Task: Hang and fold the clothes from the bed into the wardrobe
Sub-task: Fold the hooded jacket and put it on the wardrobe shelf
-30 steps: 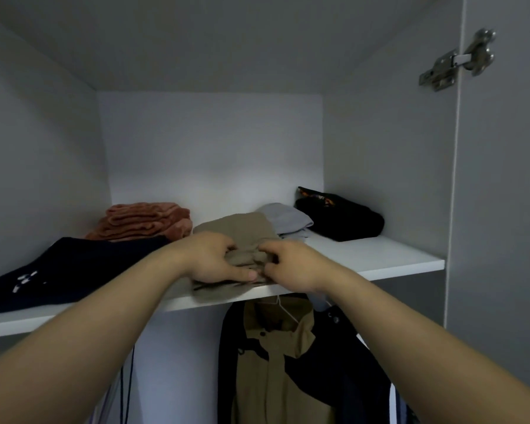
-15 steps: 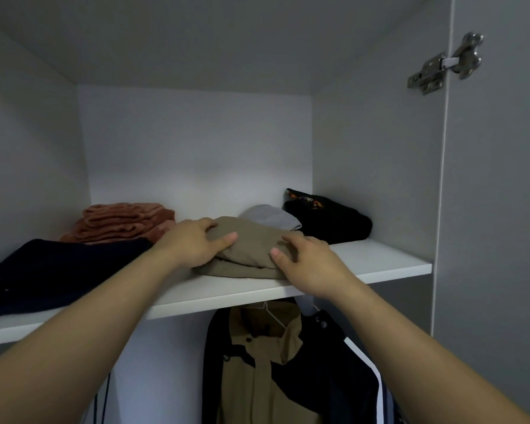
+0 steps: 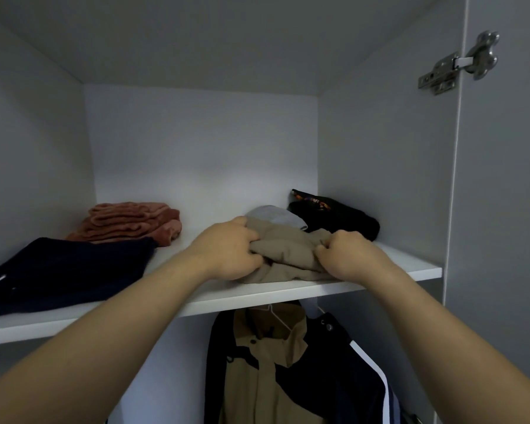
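Two hands up on the shelf, both dug into the same bundle. The left hand [image 3: 227,252] has its fingers curled into the left end of the folded khaki garment [image 3: 285,249]. The right hand [image 3: 346,255] bunches the cloth at the right end, knuckles up, fingers tucked in tight. So that's a firm grip from both sides, one hand at each end of the khaki piece.

The garment itself sits on the white wardrobe shelf [image 3: 257,293], right of centre and near the front edge, lower fold flat on the board. Right behind it and touching, a pale grey folded garment [image 3: 273,214] pokes up. Just right of that, a black bundle [image 3: 334,215] with an orange print lies by the side wall.

Over on the left, a stack of rust-pink fleece [image 3: 129,221] sits toward the back. In front of it a dark navy garment [image 3: 58,270] with small white marks sprawls to the shelf's front edge.

Below the shelf, a khaki-and-black jacket [image 3: 257,377] hangs on a white hanger [image 3: 276,316], with a dark garment with a white stripe [image 3: 367,371] beside it. Upper right, a metal hinge [image 3: 459,64] on the open door [image 3: 502,209]
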